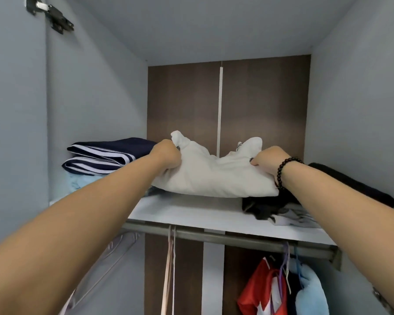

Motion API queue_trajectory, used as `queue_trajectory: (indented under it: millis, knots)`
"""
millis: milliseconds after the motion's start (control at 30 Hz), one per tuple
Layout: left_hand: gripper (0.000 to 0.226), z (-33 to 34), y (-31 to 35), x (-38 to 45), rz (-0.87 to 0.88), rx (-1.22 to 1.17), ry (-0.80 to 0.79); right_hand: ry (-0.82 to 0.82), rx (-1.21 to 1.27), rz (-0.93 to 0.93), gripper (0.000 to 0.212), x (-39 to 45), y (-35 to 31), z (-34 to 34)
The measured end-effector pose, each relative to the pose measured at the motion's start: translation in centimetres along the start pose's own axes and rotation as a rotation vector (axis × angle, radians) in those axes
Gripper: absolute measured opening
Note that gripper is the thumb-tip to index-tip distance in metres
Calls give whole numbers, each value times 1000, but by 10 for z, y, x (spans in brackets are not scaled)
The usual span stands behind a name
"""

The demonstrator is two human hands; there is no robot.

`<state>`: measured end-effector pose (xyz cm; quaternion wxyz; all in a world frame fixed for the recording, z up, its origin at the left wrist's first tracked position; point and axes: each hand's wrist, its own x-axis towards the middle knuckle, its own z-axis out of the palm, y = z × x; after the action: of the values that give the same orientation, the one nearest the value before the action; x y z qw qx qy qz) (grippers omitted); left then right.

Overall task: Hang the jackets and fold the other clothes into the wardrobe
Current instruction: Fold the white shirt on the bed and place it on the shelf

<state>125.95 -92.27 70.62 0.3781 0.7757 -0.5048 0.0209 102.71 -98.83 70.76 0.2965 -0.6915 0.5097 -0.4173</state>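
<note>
We had the folded white garment raised just above the wardrobe shelf, near its middle. Our left hand gripped its left end with fingers curled tight into the cloth, and our right hand pinched the right end, so the fold would likely keep its shape. It hung between the navy striped stack at the shelf's left end and the dark clothes at its right end, overlapping those slightly. Below the shelf's front edge, a red jacket hung on the rail.
</note>
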Motion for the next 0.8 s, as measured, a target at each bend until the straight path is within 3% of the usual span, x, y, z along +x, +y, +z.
queue_trajectory:
  millis: [67, 133, 233, 300, 400, 500, 600, 667, 733, 800]
  knots:
    - [24, 5, 4, 26, 24, 113, -2, 1, 32, 10, 43, 4, -5, 6]
    - [14, 5, 8, 48, 57, 187, 16, -77, 236, 24, 44, -3, -8, 14]
    - [13, 5, 23, 76, 149, 225, 55, -260, 630, 118, 25, -23, -5, 28]
    - [16, 12, 32, 90, 226, 272, 16, -295, 724, 147, 18, -33, -1, 40]
    - [17, 34, 49, 107, 361, 325, -42, -317, 835, 185, 22, -47, 11, 56]
    - [31, 59, 66, 120, 490, 348, -54, -338, 902, 238, 26, -60, 25, 68]
    - [39, 83, 71, 119, 599, 421, -131, -399, 868, 309, 21, -69, 29, 80]
    - [31, 95, 64, 116, 646, 509, -189, -449, 764, 328, 12, -73, 27, 81]
    - [24, 99, 54, 115, 634, 577, -260, -569, 604, 315, 11, -79, 22, 70]
    - [43, 94, 44, 112, 545, 608, -367, -648, 307, 235, 16, -86, 13, 54]
